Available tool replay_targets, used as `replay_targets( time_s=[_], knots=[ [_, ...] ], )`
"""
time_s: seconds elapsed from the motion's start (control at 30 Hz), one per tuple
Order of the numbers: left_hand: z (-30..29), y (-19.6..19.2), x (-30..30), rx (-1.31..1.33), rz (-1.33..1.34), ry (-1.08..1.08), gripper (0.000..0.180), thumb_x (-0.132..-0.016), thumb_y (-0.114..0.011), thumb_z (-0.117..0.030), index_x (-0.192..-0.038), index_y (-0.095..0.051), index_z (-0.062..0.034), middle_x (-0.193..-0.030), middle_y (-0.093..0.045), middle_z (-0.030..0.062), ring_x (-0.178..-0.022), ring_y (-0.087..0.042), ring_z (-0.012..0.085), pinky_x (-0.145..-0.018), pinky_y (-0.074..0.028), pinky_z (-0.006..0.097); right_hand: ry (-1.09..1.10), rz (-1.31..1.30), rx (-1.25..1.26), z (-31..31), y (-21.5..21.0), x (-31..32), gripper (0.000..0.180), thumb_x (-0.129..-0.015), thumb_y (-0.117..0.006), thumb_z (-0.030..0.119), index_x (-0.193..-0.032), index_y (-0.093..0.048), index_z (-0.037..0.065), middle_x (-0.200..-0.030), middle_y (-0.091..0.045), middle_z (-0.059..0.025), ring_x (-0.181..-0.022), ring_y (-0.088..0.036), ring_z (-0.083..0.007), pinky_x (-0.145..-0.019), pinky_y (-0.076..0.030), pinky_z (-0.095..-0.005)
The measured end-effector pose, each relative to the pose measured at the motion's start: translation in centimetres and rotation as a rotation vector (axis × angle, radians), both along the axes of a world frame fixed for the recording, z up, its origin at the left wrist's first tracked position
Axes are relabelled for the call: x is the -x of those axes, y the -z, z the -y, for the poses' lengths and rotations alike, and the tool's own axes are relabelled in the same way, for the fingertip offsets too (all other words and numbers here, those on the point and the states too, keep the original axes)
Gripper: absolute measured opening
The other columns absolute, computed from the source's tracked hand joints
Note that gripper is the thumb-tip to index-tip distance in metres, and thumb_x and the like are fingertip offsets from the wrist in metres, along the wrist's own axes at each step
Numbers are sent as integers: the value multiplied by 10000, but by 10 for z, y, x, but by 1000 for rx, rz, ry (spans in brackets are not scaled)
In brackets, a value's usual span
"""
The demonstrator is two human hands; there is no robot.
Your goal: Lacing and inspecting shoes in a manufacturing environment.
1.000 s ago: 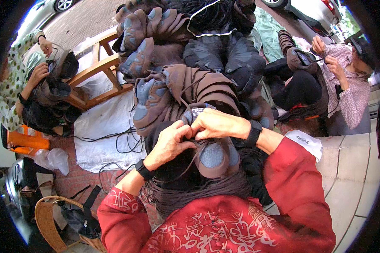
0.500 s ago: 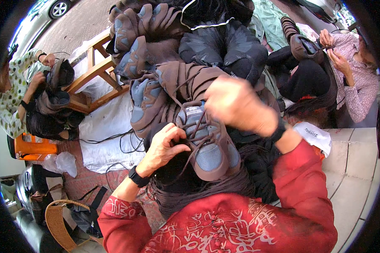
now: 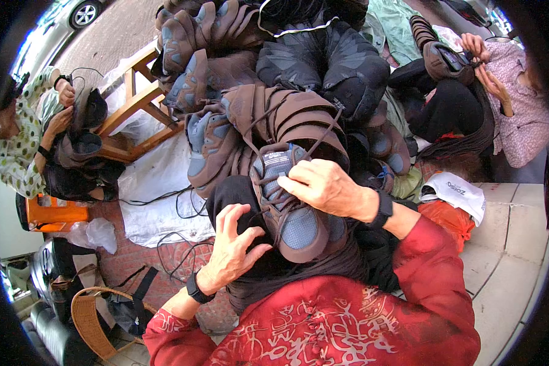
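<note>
A brown and grey-blue shoe [image 3: 300, 230] rests on my lap, toe toward me, its brown shoelace [image 3: 279, 194] crossing the tongue. My right hand [image 3: 332, 190] is over the shoe's right eyelet side, with thumb and fingers pinched together at the lacing. What sits between those fingertips is mostly hidden; it looks like the shoelace. Beside the shoe's left edge, my left hand [image 3: 233, 247] has its fingers spread and curved, holding nothing. A loose lace end [image 3: 325, 133] stretches up and right from the shoe's collar across a nested row of brown shoes [image 3: 293, 119].
More shoes [image 3: 210, 146] and black shoes [image 3: 355, 70] are heaped ahead. A wooden frame [image 3: 137, 100] stands left of them. One person [image 3: 27, 134] at left and another [image 3: 512, 116] at right handle shoes. A white cap [image 3: 454, 195] lies on the tiled step [image 3: 494, 268].
My right hand has come down and left from its blurred sweep to the lacing. My left hand has let go of the shoe's left side and spread its fingers, slightly lower and left.
</note>
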State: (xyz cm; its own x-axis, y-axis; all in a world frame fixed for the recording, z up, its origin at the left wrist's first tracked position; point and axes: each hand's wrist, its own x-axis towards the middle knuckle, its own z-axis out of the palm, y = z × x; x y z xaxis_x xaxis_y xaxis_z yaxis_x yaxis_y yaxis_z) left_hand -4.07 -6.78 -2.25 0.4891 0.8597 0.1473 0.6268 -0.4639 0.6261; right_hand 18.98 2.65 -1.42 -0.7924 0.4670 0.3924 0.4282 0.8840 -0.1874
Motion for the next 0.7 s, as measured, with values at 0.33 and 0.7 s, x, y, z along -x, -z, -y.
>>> replay_targets(
  time_s=[0.33, 0.7],
  knots=[
    [-16, 5, -6, 205, 302, -127, 167, -844, -540, -101, -987, -566, -20, -947, -526, 110, -879, -516, 237, -801, -412, 295, 492, -99, -84, -53, -5, -66, 70, -662, -576, 59, -698, -515, 52, -734, -503, -78, -703, -526, -263, -623, -443, -362],
    [-23, 6, -15, 1201, 1019, -507, 143, -891, -517, -194, -885, -485, -55, -733, -569, 76, -577, -569, 147, -485, -469, 250, 50, -108, 26, -9, 5, 4, 156, -710, -543, 130, -855, -542, 73, -806, -503, -56, -808, -531, -210, -722, -435, -329]
  ],
)
